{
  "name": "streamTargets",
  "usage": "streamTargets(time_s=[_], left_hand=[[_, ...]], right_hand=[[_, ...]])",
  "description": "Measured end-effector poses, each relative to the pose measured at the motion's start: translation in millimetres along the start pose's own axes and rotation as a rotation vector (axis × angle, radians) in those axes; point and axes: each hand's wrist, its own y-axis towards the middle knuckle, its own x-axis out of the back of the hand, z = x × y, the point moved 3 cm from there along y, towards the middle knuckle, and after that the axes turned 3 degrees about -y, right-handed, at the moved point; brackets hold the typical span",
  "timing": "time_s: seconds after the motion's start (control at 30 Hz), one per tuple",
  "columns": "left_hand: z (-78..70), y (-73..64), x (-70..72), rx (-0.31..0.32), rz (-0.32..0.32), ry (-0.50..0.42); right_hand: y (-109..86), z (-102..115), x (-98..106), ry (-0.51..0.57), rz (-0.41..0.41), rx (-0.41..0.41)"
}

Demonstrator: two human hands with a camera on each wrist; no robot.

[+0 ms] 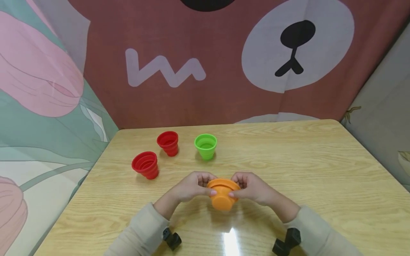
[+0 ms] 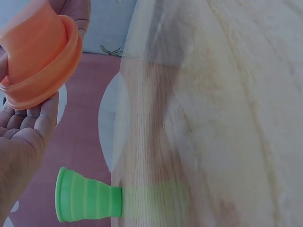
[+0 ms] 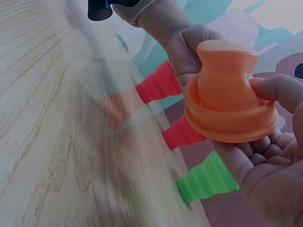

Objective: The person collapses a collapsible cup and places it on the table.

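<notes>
An orange collapsible silicone cup [image 1: 222,195] is held between both hands near the front middle of the table, its base turned toward the camera. My left hand [image 1: 196,186] grips the cup's left side, thumb on the outer wall and fingers behind the rim. On the opposite side my right hand [image 1: 253,188] pinches it the same way. In the right wrist view the orange cup [image 3: 227,90] shows a wall partly folded into its wide rim, with the narrow part sticking out. The left wrist view shows the same folded orange cup [image 2: 42,56] raised over the table.
Beyond the hands a green collapsible cup [image 1: 206,146] stands upright. Two red collapsible cups, one farther back [image 1: 168,143] and one nearer [image 1: 146,165], stand to its left. The wooden table [image 1: 304,153] meets a printed curtain [image 1: 221,96] at its back edge.
</notes>
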Motion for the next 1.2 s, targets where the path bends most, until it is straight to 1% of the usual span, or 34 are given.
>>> streamTargets(time_s=[0.13,0.3,0.37,0.43,0.53,0.57,0.6,0.67,0.73,0.77,0.83,0.87,0.93,1.0,1.07,1.13,1.2], left_hand=[[1.2,-0.9,-0.7,-0.009,0.015,0.005],[2.8,-0.2,-2.1,0.008,0.008,0.017],[3.0,0.4,-2.7,0.009,0.009,0.014],[3.1,0.9,-3.3,0.012,0.008,0.021],[2.3,1.2,-3.8,0.008,-0.002,0.039],[-1.2,0.6,-5.0,0.015,-0.012,0.053],[-4.4,0.1,-5.9,0.014,-0.020,0.067],[-5.3,0.5,-5.7,0.011,-0.042,0.095],[-5.9,0.8,-5.8,-0.002,-0.049,0.113],[-5.9,1.1,-5.9,-0.010,-0.048,0.112],[0.7,3.6,-4.2,-0.029,-0.048,0.092],[1.4,4.2,-4.4,-0.036,-0.049,0.071],[2.4,5.4,-5.2,-0.041,-0.057,0.028],[2.6,6.0,-6.0,-0.039,-0.073,-0.015],[2.5,6.3,-5.8,-0.034,-0.105,-0.025],[1.9,6.2,-5.4,-0.027,-0.134,-0.026],[1.7,6.2,-4.9,-0.021,-0.157,-0.027]], right_hand=[[0.1,-1,0,0.016,0.021,0.022],[-0.1,-3,0,0.044,0.054,0.033],[-0.9,-4,1,0.029,0.055,0.035],[-1.8,-5,2,-0.011,0.046,0.037],[-3.2,-6,3,-0.082,0.005,0.041],[-3.5,-6,4,-0.097,-0.013,0.046],[-3.6,-6,3,-0.110,-0.035,0.053],[-3.6,-6,3,-0.123,-0.083,0.058],[-3.5,-5,2,-0.133,-0.130,0.059],[-3.6,-4,1,-0.136,-0.149,0.062],[-3.1,-4,0,-0.147,-0.183,0.044],[-2.9,-4,0,-0.144,-0.193,0.039],[-2.0,-6,0,-0.104,-0.203,0.029],[-2.0,-10,1,-0.004,-0.183,0.025],[-1.8,-14,1,0.151,-0.128,0.057],[-2.2,-16,1,0.308,-0.050,0.113],[-3.4,-17,1,0.431,0.029,0.163]])
